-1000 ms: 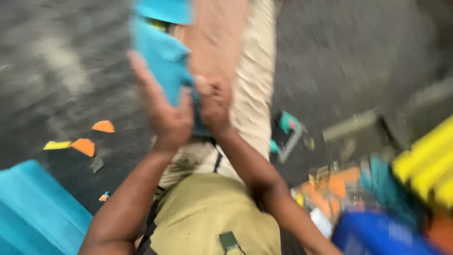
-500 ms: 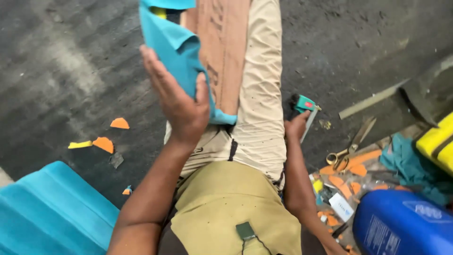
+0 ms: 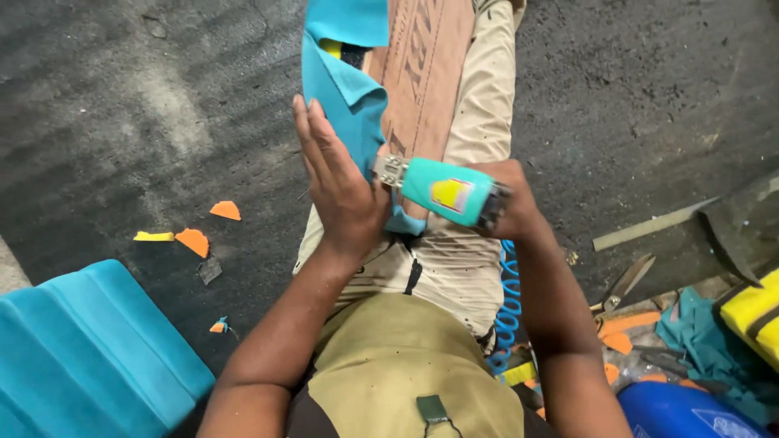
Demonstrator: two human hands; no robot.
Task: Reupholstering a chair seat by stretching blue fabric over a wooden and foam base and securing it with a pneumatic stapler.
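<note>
Head view: left hand point(image 3: 341, 191) spread flat, pressing teal fabric point(image 3: 345, 105) onto brown board point(image 3: 422, 73); right hand point(image 3: 511, 207) grips pneumatic stapler point(image 3: 442, 191) just beside. Fastening under way; upper edge apparently unfastened.

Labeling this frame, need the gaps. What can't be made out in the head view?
- Teal fabric and brown board: far ends cut off by the top edge.
- Staple gun nose contact: hidden behind left hand.
- Right hand fingers: hidden by the gun body.
- Blue container: cut off by the bottom edge.
</note>
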